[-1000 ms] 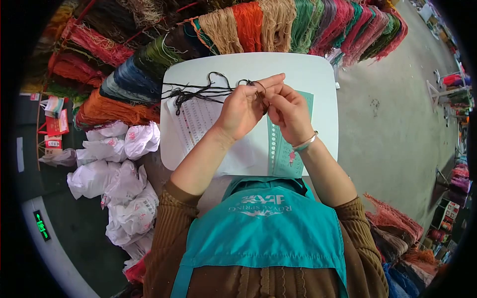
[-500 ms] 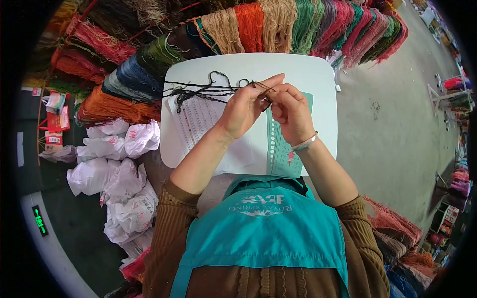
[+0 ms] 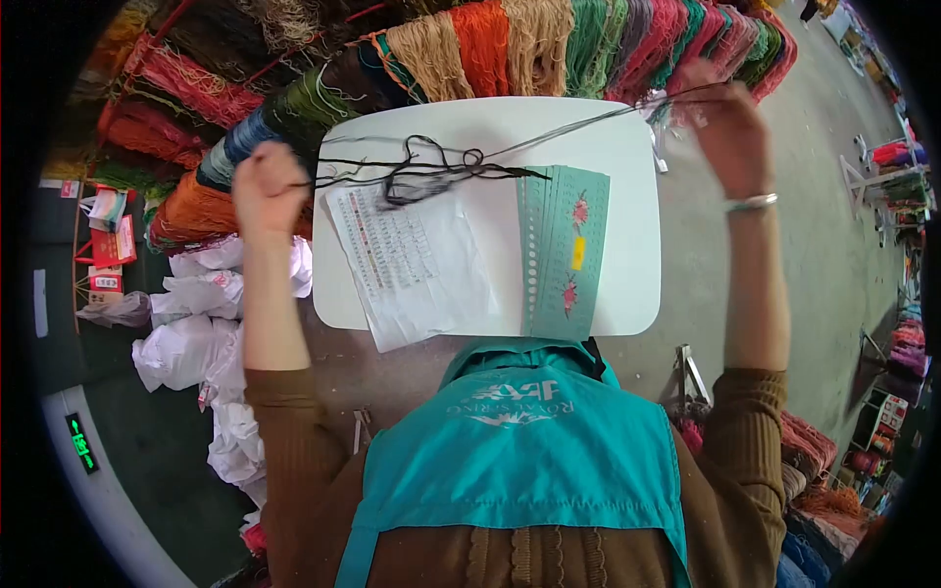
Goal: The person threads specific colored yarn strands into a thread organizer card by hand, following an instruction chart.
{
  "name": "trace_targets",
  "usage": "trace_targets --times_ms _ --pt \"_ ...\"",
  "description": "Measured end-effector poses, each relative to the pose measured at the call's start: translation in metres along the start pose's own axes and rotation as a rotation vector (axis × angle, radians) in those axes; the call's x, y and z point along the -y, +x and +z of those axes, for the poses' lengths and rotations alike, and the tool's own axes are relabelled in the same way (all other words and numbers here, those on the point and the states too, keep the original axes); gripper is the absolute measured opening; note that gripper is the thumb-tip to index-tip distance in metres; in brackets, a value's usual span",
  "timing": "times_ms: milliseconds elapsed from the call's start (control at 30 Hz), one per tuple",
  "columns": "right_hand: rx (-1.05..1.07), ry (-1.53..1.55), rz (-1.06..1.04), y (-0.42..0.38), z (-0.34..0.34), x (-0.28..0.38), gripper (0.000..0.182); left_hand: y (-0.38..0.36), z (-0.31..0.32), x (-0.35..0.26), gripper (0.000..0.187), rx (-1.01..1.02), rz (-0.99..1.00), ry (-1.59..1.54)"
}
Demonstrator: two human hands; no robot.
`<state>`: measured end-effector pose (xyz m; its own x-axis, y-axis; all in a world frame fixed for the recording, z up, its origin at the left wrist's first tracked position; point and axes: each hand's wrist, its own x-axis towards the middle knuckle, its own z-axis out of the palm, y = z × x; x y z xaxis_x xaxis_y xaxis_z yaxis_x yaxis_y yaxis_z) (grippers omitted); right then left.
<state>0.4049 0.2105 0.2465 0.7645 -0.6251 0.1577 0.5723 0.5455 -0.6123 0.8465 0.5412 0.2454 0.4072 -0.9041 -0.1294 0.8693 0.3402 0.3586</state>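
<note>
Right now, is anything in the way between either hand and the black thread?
Nothing visible. Strands of the black thread run directly to the left hand and, drawn out, to the right hand, whose fingers are blurred. The printed sheet and green cards lie below the thread, blocking neither hand.

The teal apron reads "ROYAL SPRING" (upside down here).
</note>
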Motion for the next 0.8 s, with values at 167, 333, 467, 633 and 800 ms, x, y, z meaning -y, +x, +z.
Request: trace_targets --times_ms 167,333,467,633,800 --pt "-0.033 0.041 -0.032 -0.032 -0.126 0.159 0.024 -0.043 -0.075 -0.177 0.019 -0.081 0.202 0.275" --pt "-0.955 -0.514 -0.276 -0.128 -0.243 0.343 0.025 -0.091 -0.067 -0.236 0.018 -0.827 0.804 0.782" --pt "-1.379 -0.792 -0.512 -0.194 -0.244 0.425 0.01 -0.128 -0.101 -0.316 0.023 -1.19 1.152 1.575" --pt "-1.413 -1.118 -0.619 -0.183 -0.189 0.444 0.015 -0.098 -0.107 -0.359 0.027 -1.015 1.061 2.025" --pt "-0.68 -1.798 -0.499 -0.118 -0.121 0.328 0.035 0.01 -0.009 -0.145 0.014 -0.425 0.418 0.791"
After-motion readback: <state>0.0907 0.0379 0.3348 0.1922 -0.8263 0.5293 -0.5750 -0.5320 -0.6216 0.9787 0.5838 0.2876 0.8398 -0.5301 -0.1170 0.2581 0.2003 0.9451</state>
